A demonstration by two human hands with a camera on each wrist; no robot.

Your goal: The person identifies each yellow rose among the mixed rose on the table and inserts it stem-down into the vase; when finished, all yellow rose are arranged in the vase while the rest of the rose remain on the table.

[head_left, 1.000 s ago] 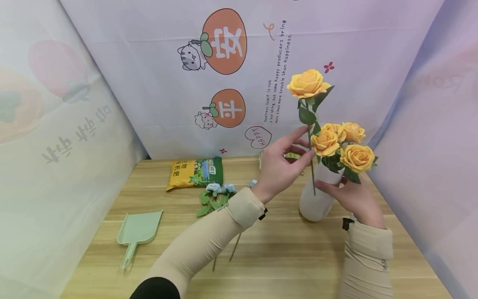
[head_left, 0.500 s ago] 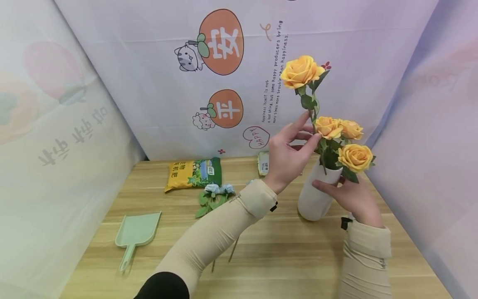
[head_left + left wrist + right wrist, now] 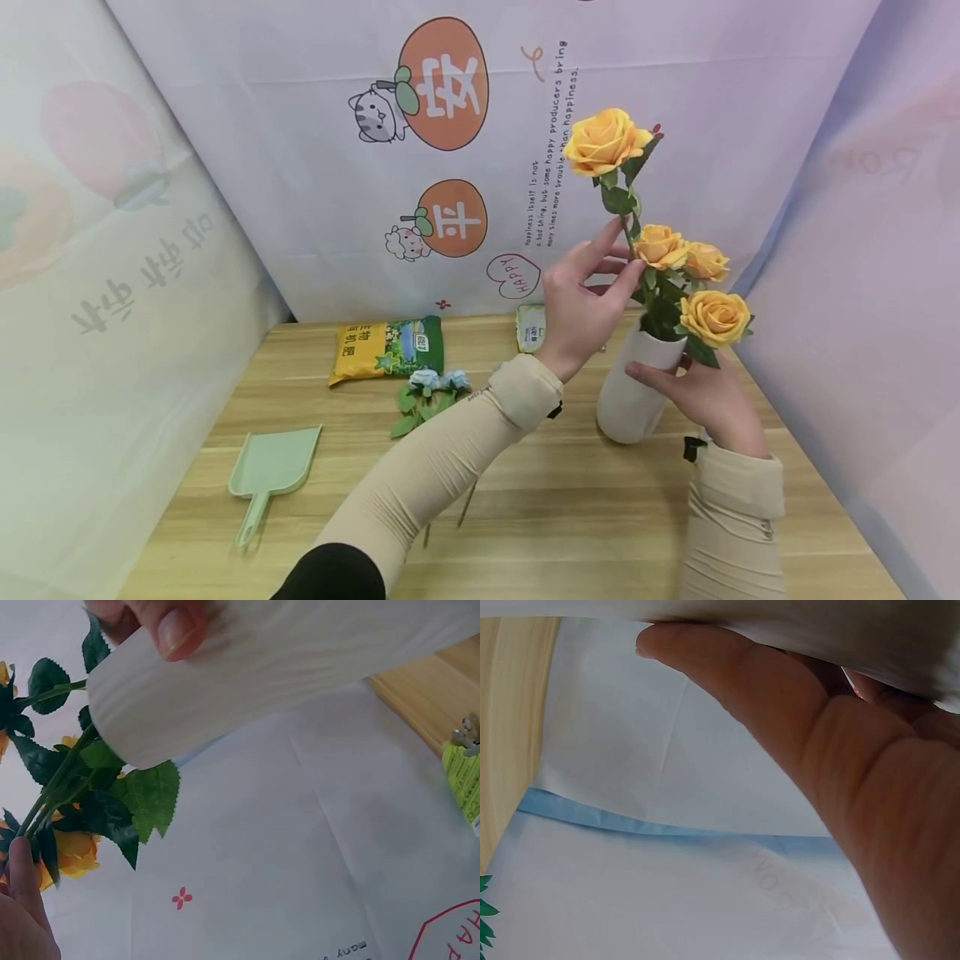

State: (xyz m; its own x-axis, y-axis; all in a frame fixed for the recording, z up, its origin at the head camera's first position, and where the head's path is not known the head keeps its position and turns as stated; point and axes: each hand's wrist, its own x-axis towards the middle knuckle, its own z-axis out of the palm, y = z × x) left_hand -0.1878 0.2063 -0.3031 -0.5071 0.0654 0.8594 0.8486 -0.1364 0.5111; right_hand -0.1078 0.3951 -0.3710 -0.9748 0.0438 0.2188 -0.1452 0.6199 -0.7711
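My left hand (image 3: 588, 304) pinches the green stem of a yellow rose (image 3: 606, 143), whose bloom stands tall above the others. That stem runs down to the mouth of a white vase (image 3: 637, 392), where several more yellow roses (image 3: 714, 318) stand. Low on the right, my right hand (image 3: 708, 400) grips the vase near its rim, thumb on the front and fingers hidden behind. The vase tilts slightly on the table. In the left wrist view the vase (image 3: 247, 682) crosses the top, with leafy stems (image 3: 71, 769) in its mouth. The right wrist view shows the thumb (image 3: 727, 667) against the vase.
Blue roses (image 3: 438, 382) with green leaves lie on the wooden table (image 3: 570, 517), partly under the left sleeve. A yellow and green packet (image 3: 388, 350) lies behind them. A light green dustpan (image 3: 273, 467) is at left, and a small packet (image 3: 531, 327) sits at the back wall.
The left hand has moved right and slightly up with its yellow rose. The stem's lower end, earlier in front of the vase, now sits in its mouth. The right hand stays on the vase.
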